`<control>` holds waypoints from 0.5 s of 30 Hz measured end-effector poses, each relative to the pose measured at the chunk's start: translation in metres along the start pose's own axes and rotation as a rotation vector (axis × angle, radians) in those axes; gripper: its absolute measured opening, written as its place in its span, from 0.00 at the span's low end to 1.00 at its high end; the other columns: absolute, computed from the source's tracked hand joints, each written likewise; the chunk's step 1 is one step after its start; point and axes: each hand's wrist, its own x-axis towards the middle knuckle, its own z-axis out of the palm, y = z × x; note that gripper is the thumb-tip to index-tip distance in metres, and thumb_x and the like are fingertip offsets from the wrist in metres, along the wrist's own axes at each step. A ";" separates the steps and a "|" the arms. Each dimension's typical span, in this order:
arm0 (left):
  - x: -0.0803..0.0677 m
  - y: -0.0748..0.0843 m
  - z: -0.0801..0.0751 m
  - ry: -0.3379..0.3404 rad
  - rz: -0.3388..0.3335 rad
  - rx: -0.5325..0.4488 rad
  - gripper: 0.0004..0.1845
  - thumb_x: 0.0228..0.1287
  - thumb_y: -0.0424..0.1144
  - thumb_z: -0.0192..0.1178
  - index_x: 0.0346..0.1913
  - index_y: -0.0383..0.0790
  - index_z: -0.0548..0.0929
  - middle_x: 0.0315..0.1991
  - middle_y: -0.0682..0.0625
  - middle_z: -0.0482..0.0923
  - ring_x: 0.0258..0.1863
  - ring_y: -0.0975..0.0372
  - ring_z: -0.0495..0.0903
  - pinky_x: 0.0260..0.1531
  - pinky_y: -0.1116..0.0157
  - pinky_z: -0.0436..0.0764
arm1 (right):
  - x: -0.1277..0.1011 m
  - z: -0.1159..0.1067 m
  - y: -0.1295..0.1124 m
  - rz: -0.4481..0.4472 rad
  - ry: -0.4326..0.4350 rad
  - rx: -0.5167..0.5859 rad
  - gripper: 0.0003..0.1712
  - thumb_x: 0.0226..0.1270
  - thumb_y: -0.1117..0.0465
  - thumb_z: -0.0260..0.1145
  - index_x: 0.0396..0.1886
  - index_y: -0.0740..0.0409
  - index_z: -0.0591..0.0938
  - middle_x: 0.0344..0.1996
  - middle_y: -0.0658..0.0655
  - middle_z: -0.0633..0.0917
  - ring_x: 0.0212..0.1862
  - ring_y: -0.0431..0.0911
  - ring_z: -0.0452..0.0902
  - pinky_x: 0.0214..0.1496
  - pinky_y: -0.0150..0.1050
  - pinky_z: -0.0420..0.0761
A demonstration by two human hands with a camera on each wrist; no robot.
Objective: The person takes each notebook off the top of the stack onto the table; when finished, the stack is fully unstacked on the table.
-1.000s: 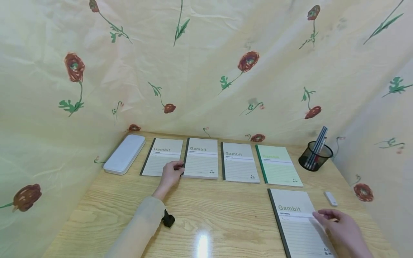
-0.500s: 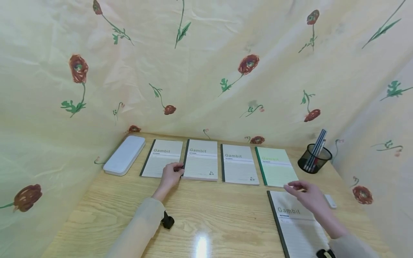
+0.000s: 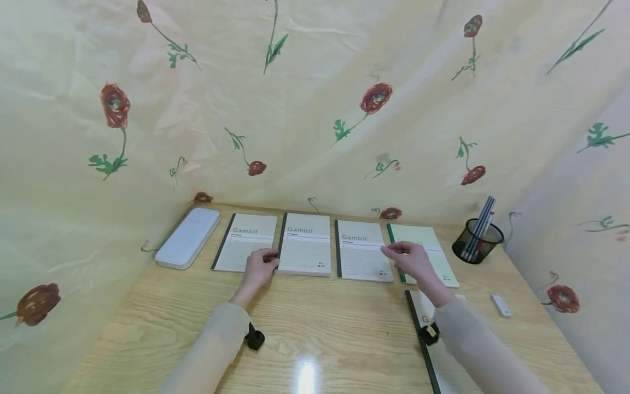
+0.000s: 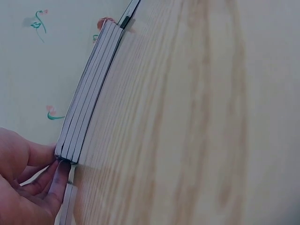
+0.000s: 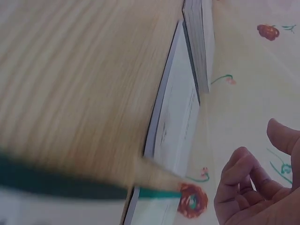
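The left hand (image 3: pixel 259 268) touches the near left corner of a stack of notebooks (image 3: pixel 305 246), its fingers bent at the spine; whether they pinch the stack or only rest against it cannot be told. The left wrist view shows several layers in this stack.

The right hand (image 3: pixel 412 258) hangs in the air above the gap between the gray-spined notebook (image 3: pixel 361 262) and the green notebook (image 3: pixel 438 254). Its fingers are loosely bent, with the thumb standing apart from them.

A further notebook (image 3: pixel 248 241) lies flat just left of the stack. The near right notebook (image 3: pixel 445 372) lies flat, partly hidden under the right sleeve (image 3: pixel 474 345).

A white case (image 3: pixel 188 238) lies at the far left of the wooden table (image 3: pixel 320 328). A black mesh cup (image 3: pixel 477 241) holding pencils (image 3: pixel 478 232) stands at the far right; a white eraser (image 3: pixel 501 305) lies nearer.
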 end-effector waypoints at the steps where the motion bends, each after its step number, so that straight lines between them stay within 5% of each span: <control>1: 0.000 0.000 0.000 0.000 0.000 0.001 0.15 0.65 0.26 0.62 0.54 0.29 0.83 0.46 0.39 0.84 0.48 0.50 0.81 0.50 0.54 0.80 | 0.005 0.006 -0.003 -0.001 -0.004 0.011 0.32 0.70 0.45 0.65 0.58 0.68 0.77 0.42 0.61 0.81 0.35 0.49 0.78 0.35 0.41 0.82; 15: -0.002 0.001 0.001 0.003 -0.010 0.016 0.15 0.66 0.27 0.62 0.54 0.29 0.83 0.46 0.40 0.84 0.47 0.51 0.81 0.49 0.55 0.80 | 0.049 0.095 -0.023 0.022 -0.042 0.146 0.28 0.69 0.45 0.67 0.53 0.65 0.79 0.43 0.62 0.84 0.37 0.50 0.82 0.40 0.40 0.84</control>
